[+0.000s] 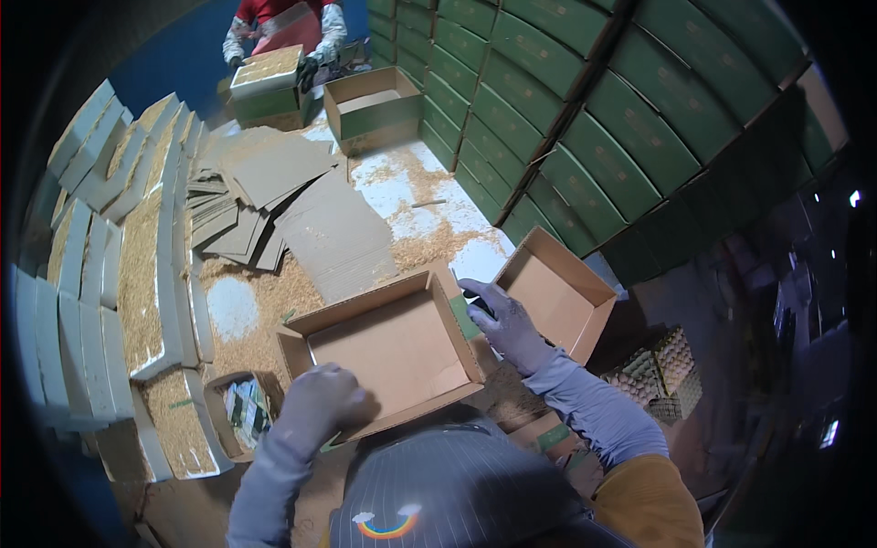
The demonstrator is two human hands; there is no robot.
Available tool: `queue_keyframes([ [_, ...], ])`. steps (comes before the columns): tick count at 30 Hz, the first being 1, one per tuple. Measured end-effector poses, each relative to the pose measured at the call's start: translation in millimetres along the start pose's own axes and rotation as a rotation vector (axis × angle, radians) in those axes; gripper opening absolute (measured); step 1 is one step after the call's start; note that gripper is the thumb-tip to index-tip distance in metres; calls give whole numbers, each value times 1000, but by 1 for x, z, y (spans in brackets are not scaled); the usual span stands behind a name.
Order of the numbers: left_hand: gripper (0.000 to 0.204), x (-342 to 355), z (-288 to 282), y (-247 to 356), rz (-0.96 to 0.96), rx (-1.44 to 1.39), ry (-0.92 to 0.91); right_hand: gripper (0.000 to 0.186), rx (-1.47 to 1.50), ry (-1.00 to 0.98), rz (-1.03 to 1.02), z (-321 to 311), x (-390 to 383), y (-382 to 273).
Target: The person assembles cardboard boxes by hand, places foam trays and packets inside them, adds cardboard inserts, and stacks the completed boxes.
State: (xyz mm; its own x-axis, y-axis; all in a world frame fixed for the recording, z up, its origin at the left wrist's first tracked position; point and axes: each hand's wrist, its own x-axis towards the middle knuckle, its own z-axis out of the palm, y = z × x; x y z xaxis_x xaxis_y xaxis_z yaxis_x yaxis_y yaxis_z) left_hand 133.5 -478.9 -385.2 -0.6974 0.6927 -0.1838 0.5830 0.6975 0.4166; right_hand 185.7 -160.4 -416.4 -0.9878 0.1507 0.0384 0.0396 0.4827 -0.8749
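An open cardboard box (388, 352) with a bare brown interior lies in front of me. My left hand (324, 402) is closed at its near-left edge, fingers curled over the wall. At the box's right side, my right hand (502, 324) grips a small dark tool (477, 301), its exact kind unclear. A second open brown box (555, 292) stands just beyond my right hand. Flat grey cardboard sheets (338, 233) lie loosely beyond the front box, on wood shavings (251, 283).
Shaving-filled white trays (146, 283) line the left; a small container (245, 406) holds mixed items. Stacked green boxes (603, 160) wall the right, with egg trays (658, 370) below. At the back, a co-worker (283, 27) holds a white tray (265, 73) beside another open box (370, 105).
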Motion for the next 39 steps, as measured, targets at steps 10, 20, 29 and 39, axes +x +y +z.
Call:
queue_keyframes([
  [10,64,-5,120,-70,-564,-584,136,100,-39,-347,437,76,11,70],
  [20,45,47,26,8,-76,-687,85,88,818,365,347,22,-137,19],
  [29,90,305,81,92,139,-663,-267,45,1029,1432,5,-117,-283,0],
  [39,60,358,235,58,774,-280,-244,46,663,851,291,-111,-143,101],
])
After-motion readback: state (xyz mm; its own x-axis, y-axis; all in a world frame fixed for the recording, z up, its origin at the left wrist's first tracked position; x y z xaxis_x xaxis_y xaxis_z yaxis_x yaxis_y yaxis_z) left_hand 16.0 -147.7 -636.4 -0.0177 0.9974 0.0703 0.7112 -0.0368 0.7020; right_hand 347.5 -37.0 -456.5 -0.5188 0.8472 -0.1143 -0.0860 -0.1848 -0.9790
